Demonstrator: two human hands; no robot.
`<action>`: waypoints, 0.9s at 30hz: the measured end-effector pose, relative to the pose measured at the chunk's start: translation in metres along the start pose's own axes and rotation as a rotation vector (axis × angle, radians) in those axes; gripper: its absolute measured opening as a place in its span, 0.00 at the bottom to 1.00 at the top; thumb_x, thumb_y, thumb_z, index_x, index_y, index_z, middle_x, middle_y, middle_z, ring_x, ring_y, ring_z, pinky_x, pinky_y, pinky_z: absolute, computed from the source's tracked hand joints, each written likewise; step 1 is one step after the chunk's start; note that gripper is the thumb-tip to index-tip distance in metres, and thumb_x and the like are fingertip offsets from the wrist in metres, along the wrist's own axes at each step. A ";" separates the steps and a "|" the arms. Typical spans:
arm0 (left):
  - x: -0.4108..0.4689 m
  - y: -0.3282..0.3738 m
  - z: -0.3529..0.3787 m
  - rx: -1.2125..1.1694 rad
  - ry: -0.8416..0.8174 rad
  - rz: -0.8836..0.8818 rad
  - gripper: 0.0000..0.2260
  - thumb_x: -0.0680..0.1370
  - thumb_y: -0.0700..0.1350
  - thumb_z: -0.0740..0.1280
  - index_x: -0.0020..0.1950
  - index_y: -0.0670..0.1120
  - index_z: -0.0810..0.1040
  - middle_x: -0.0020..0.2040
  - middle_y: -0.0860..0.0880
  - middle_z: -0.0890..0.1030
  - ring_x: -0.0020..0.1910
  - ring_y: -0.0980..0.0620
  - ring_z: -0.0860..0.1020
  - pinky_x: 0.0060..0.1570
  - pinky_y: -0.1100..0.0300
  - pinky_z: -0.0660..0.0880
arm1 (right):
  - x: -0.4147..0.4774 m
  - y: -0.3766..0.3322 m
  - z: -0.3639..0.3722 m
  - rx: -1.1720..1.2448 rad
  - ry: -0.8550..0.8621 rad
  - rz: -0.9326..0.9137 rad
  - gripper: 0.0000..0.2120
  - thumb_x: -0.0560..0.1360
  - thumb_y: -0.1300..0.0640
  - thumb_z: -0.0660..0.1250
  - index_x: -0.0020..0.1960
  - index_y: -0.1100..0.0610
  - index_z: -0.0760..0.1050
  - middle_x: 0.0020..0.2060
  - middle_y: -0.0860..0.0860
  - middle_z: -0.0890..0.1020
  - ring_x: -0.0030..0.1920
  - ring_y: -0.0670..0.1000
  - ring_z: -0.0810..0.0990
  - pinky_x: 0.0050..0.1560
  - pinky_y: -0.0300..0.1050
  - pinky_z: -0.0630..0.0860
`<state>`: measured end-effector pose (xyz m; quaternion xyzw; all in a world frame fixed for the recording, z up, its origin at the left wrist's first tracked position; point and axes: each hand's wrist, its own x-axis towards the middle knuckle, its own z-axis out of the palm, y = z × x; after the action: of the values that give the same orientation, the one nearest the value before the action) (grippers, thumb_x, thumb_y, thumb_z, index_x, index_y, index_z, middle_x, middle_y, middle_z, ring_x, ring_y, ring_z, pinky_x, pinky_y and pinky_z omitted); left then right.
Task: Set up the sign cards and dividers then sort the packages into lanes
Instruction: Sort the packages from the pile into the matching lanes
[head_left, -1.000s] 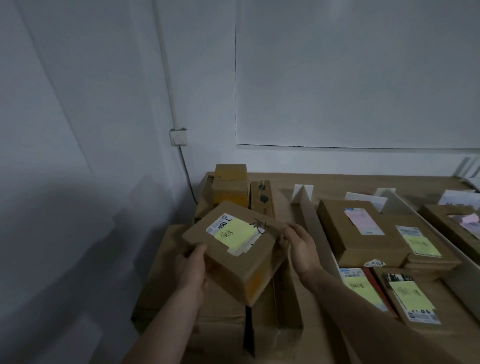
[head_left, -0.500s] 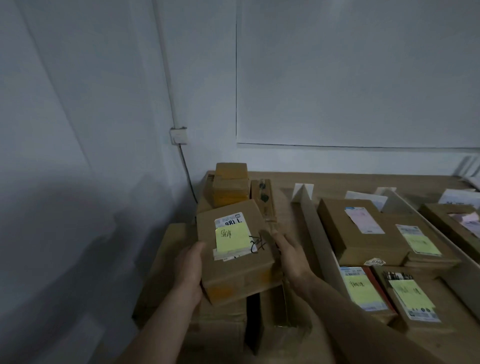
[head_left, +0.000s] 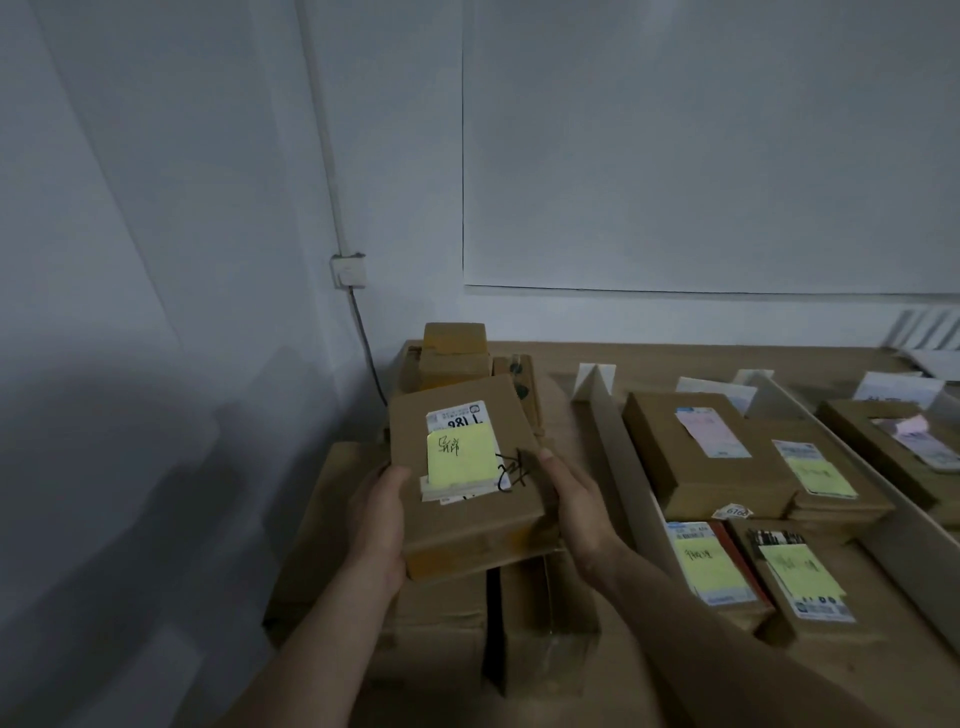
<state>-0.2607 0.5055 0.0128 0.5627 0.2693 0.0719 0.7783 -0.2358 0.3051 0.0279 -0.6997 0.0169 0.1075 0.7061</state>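
Left hand (head_left: 382, 525) and right hand (head_left: 571, 512) gripped opposite sides of one brown cardboard package with a yellow note (head_left: 462, 467), over cartons (head_left: 545, 613) at the wooden bench's (head_left: 675, 358) left end. Two white dividers (head_left: 618, 452) flanked four labelled packages (head_left: 696, 467), under pale walls (head_left: 208, 208).

The white label (head_left: 457, 415) on the held box (head_left: 467, 525) reads "981"; other writing is illegible.

box (head_left: 460, 478) between both hands, above stacked cartons (head_left: 441, 618) | divider (head_left: 618, 457) right | sorted packages (head_left: 701, 457) beyond it
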 end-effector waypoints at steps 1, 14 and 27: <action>-0.001 0.001 0.002 0.004 -0.002 0.008 0.17 0.71 0.55 0.66 0.55 0.51 0.84 0.49 0.43 0.86 0.49 0.39 0.84 0.49 0.40 0.81 | -0.001 -0.001 -0.001 0.005 0.012 -0.011 0.20 0.80 0.37 0.61 0.64 0.47 0.78 0.55 0.50 0.85 0.60 0.54 0.80 0.68 0.57 0.72; -0.046 0.004 0.044 0.004 -0.040 0.098 0.09 0.77 0.48 0.66 0.54 0.52 0.84 0.48 0.44 0.86 0.47 0.41 0.84 0.45 0.45 0.81 | -0.036 -0.010 -0.054 0.039 0.134 -0.115 0.15 0.80 0.43 0.64 0.58 0.49 0.81 0.53 0.50 0.85 0.57 0.52 0.82 0.65 0.55 0.75; -0.187 -0.038 0.164 0.027 -0.220 0.181 0.13 0.78 0.49 0.65 0.62 0.53 0.81 0.51 0.45 0.86 0.47 0.43 0.85 0.40 0.50 0.82 | -0.157 -0.024 -0.215 0.086 0.325 -0.200 0.12 0.79 0.44 0.66 0.51 0.50 0.84 0.47 0.45 0.86 0.54 0.49 0.82 0.58 0.48 0.76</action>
<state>-0.3441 0.2765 0.0775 0.5998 0.1313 0.0761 0.7856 -0.3574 0.0720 0.0741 -0.6751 0.0656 -0.0786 0.7305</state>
